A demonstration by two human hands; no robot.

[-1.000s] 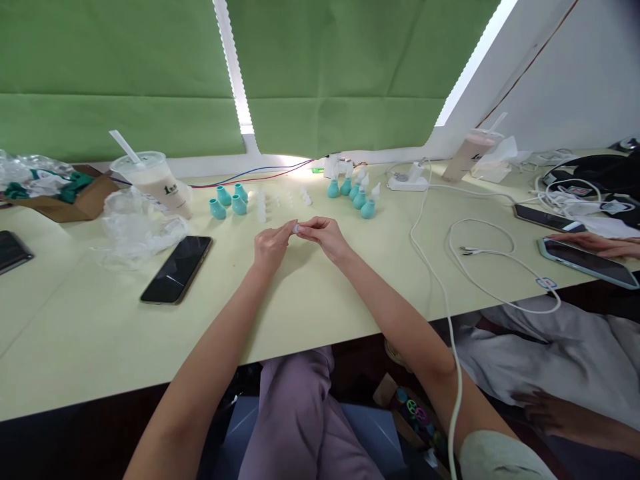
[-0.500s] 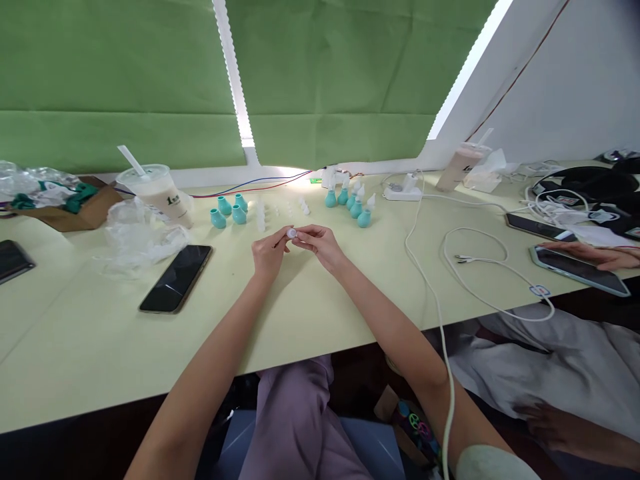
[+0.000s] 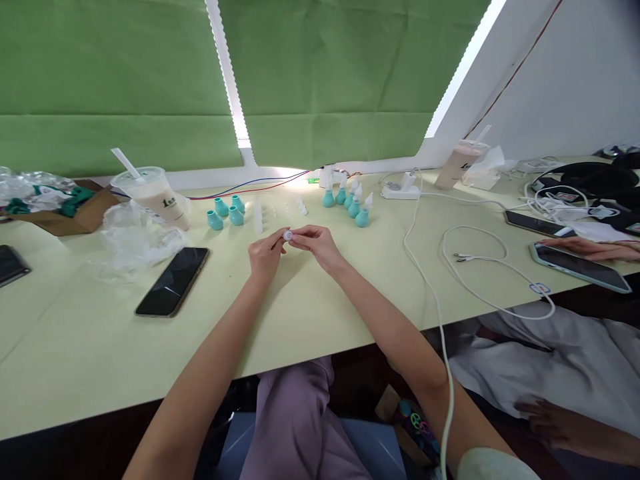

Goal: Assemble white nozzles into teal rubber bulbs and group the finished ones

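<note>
Between both hands is a small round whitish plastic piece, held just above the table. My left hand pinches it from the left, and my right hand grips it with the fingertips from the right. Beyond my left hand stand several open turquoise bulbs and a row of clear plastic pieces. Small white parts lie behind the hands. Farther right, several turquoise bulbs with clear pointed tips stand in a group.
Left are a black phone, a crumpled plastic bag, a drink cup and a cardboard box. A power strip and a white cable lie right. Another person's hand rests near a phone.
The view has shifted slightly. Both hands stay together on the small whitish piece, with little visible change in their grip.
</note>
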